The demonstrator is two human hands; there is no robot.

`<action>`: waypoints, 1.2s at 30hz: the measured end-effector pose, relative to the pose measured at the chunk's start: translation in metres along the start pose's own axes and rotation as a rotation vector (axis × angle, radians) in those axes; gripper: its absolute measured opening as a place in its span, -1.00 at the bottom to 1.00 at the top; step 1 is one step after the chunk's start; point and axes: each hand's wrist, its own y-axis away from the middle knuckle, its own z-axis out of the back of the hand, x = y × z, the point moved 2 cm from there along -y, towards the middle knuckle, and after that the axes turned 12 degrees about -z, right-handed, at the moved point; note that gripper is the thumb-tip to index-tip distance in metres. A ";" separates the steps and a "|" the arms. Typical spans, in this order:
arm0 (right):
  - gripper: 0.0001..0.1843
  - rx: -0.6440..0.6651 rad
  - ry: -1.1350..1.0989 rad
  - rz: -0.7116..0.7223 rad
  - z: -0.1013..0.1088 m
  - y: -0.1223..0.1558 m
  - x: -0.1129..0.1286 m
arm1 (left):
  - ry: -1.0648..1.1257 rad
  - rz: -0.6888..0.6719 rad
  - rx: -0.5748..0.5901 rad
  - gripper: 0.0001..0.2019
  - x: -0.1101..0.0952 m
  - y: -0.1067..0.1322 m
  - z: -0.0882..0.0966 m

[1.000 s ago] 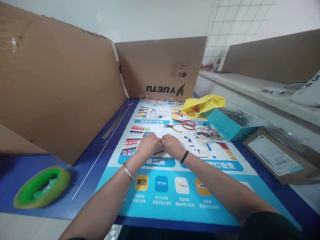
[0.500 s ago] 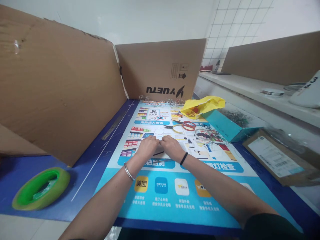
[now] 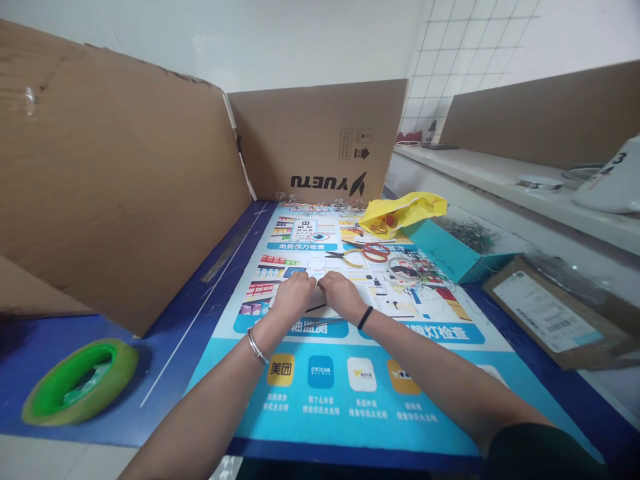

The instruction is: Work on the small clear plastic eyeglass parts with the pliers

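Observation:
My left hand (image 3: pixel 295 297) and my right hand (image 3: pixel 339 293) rest side by side on a printed poster (image 3: pixel 325 387), knuckles touching, fingers curled under and pinched together. What they pinch is too small to name; a thin clear ring (image 3: pixel 317 265) shows just beyond the fingertips. A silver bangle is on my left wrist and a black band on my right. A thin dark stick (image 3: pixel 316 308) lies under the hands. Yellow-handled pliers (image 3: pixel 345 256) and red-handled scissors (image 3: pixel 375 251) lie a little further back.
Cardboard walls (image 3: pixel 125 193) stand at the left and back. A green tape roll (image 3: pixel 77 381) lies at the near left. A yellow bag (image 3: pixel 400 210), a teal box (image 3: pixel 447 250) with wire bits, loose wire rings (image 3: pixel 417 273) and a flat brown parcel (image 3: pixel 550 310) sit at the right.
Both hands stay pinched together in nearly the same spot. The view has shifted slightly.

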 end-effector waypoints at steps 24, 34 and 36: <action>-0.79 0.169 -1.244 -0.521 -0.004 -0.002 0.000 | 1.166 0.379 -0.368 -0.91 0.025 -0.009 -0.032; -0.78 0.161 -1.412 -0.559 -0.006 0.000 0.003 | 1.523 0.457 -0.433 -0.83 0.015 -0.009 -0.027; -0.78 0.156 -1.424 -0.558 -0.006 0.000 0.003 | 1.545 0.464 -0.443 -0.82 0.014 -0.009 -0.027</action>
